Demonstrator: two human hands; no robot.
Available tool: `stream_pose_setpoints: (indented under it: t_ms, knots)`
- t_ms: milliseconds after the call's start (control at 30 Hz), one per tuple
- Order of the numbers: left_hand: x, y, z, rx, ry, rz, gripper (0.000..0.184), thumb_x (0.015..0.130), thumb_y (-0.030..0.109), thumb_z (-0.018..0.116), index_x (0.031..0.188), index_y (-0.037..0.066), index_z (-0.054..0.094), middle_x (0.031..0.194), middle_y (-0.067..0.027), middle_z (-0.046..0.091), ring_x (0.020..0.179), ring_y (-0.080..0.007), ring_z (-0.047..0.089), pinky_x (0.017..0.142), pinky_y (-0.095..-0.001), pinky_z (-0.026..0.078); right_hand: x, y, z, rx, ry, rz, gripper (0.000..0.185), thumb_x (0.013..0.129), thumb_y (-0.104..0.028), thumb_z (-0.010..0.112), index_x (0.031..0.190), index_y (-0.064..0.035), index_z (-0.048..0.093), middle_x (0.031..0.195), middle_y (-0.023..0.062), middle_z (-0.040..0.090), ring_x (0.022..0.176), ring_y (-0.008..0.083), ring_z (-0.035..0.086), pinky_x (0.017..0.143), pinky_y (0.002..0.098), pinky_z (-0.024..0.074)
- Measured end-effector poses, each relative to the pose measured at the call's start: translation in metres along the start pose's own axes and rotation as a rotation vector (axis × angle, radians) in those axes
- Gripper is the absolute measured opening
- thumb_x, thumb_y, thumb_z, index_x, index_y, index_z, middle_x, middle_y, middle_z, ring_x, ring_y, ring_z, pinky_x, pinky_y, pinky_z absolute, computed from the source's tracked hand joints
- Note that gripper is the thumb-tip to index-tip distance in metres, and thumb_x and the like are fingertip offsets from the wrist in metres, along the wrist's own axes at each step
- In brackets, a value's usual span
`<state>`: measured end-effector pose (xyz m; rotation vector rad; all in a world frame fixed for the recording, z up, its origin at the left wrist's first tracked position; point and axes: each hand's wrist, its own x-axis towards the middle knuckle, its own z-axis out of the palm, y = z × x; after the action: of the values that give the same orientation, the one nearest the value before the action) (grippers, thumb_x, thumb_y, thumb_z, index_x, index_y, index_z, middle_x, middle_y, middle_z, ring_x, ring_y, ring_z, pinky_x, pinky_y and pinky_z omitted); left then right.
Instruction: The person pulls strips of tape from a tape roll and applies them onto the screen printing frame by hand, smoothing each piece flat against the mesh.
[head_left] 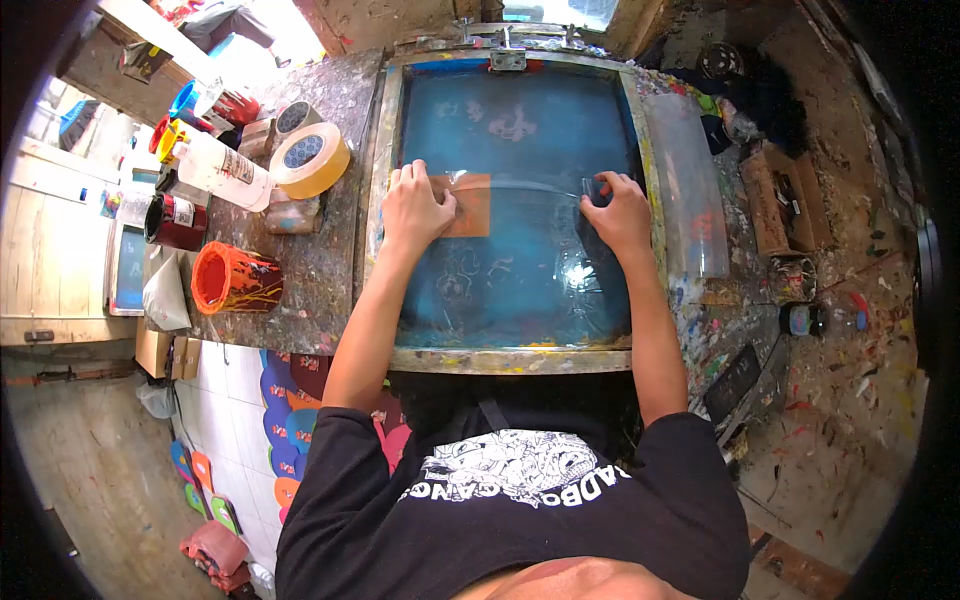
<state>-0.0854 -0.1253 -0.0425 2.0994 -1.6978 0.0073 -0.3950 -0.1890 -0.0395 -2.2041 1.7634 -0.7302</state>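
A screen-printing frame (515, 360) with blue mesh (520, 120) lies in front of me. Clear plastic film (540, 290), creased and glossy, covers the lower part of the mesh. My left hand (415, 205) is closed at the film's upper left, over the frame's left side; its fingertips are partly hidden. Beside that thumb is an orange-brown square (468, 208); whether it lies over or under the film I cannot tell. At the film's upper right edge, my right hand (618, 210) pinches the film between thumb and fingers.
On the left stand an orange paint tub (235, 280), a dark paint can (175, 221), a white bottle (225, 172) and a tape roll (312, 160). A metal hinge clamp (508, 60) grips the frame's far edge. Right of it lie a clear plastic sheet (685, 190) and a cardboard box (785, 200).
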Motion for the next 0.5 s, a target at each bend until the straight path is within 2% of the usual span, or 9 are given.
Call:
stream_pose_setpoints:
  t_ms: [33,67,133,167,233,300,367,433,500]
  knots:
    - [0.001,0.000,-0.001,0.005,0.000,0.015,0.043,0.080,0.026,0.073,0.112,0.000,0.060,0.107,-0.0182,0.066,0.106,-0.0356,0.065,0.087,-0.0462,0.056,0.002,0.000,0.001,0.009,-0.008,-0.003,0.033,0.081,-0.019,0.076,0.112,-0.0059,0.072,0.104,0.0116,0.068,0.101,0.0328,0.064,0.090,0.0443,0.0538]
    - [0.003,0.000,-0.003,0.011,0.003,0.031,0.039,0.079,0.026,0.072,0.105,0.000,0.059,0.103,-0.0172,0.065,0.106,-0.0352,0.064,0.086,-0.0465,0.057,0.004,0.003,0.003,0.008,0.000,-0.002,0.033,0.081,-0.019,0.076,0.112,-0.0059,0.072,0.104,0.0116,0.068,0.101,0.0328,0.064,0.090,0.0443,0.0538]
    - [0.009,-0.004,-0.002,0.030,-0.026,0.046,0.038,0.078,0.025,0.071,0.104,0.000,0.059,0.103,-0.0168,0.066,0.106,-0.0349,0.064,0.085,-0.0469,0.057,0.011,0.007,0.007,0.033,0.136,-0.228,0.035,0.082,-0.017,0.073,0.116,-0.0067,0.072,0.116,0.0134,0.064,0.110,0.0325,0.061,0.096,0.0436,0.0525]
    - [0.012,-0.006,-0.001,0.051,-0.062,0.053,0.037,0.078,0.024,0.071,0.104,0.001,0.059,0.104,-0.0165,0.066,0.106,-0.0345,0.064,0.084,-0.0472,0.058,0.016,0.010,0.007,0.033,0.143,-0.230,0.035,0.082,-0.017,0.073,0.116,-0.0067,0.072,0.116,0.0134,0.064,0.110,0.0325,0.061,0.096,0.0436,0.0525]
    - [0.016,-0.003,-0.007,0.080,-0.045,0.104,0.035,0.077,0.021,0.070,0.104,0.001,0.060,0.103,-0.0157,0.066,0.106,-0.0346,0.064,0.086,-0.0469,0.057,0.023,0.012,0.006,-0.018,-0.039,-0.268,0.039,0.082,-0.011,0.072,0.120,-0.0082,0.072,0.124,0.0144,0.060,0.118,0.0332,0.057,0.104,0.0425,0.0490]
    - [0.023,-0.004,-0.007,0.110,-0.027,0.158,0.034,0.077,0.019,0.069,0.105,0.001,0.060,0.102,-0.0150,0.066,0.106,-0.0346,0.064,0.088,-0.0467,0.056,0.026,0.016,0.006,-0.013,-0.056,-0.293,0.034,0.082,-0.010,0.071,0.116,-0.0075,0.073,0.122,0.0141,0.061,0.117,0.0333,0.058,0.104,0.0425,0.0489]
    - [0.030,-0.016,0.004,0.043,-0.017,0.357,0.042,0.079,0.013,0.062,0.120,0.002,0.062,0.110,-0.0161,0.068,0.110,-0.0350,0.064,0.098,-0.0438,0.052,0.028,0.018,0.008,-0.005,-0.074,-0.320,0.030,0.082,-0.009,0.071,0.112,-0.0068,0.073,0.120,0.0137,0.062,0.115,0.0334,0.059,0.104,0.0425,0.0489]
    - [0.031,-0.017,0.005,-0.052,-0.020,0.406,0.042,0.079,0.010,0.061,0.121,0.003,0.063,0.110,-0.0145,0.069,0.110,-0.0340,0.064,0.099,-0.0429,0.051,0.024,0.019,0.009,0.071,-0.071,-0.304,0.021,0.082,-0.007,0.070,0.102,-0.0051,0.073,0.114,0.0138,0.063,0.114,0.0340,0.060,0.103,0.0423,0.0490]
    - [0.029,-0.016,0.005,-0.152,-0.034,0.459,0.042,0.079,0.006,0.060,0.121,0.004,0.063,0.110,-0.0128,0.070,0.110,-0.0330,0.063,0.101,-0.0420,0.050,0.024,0.020,0.009,0.093,-0.054,-0.322,0.018,0.082,-0.009,0.070,0.099,-0.0050,0.072,0.112,0.0142,0.064,0.112,0.0341,0.060,0.100,0.0432,0.0499]
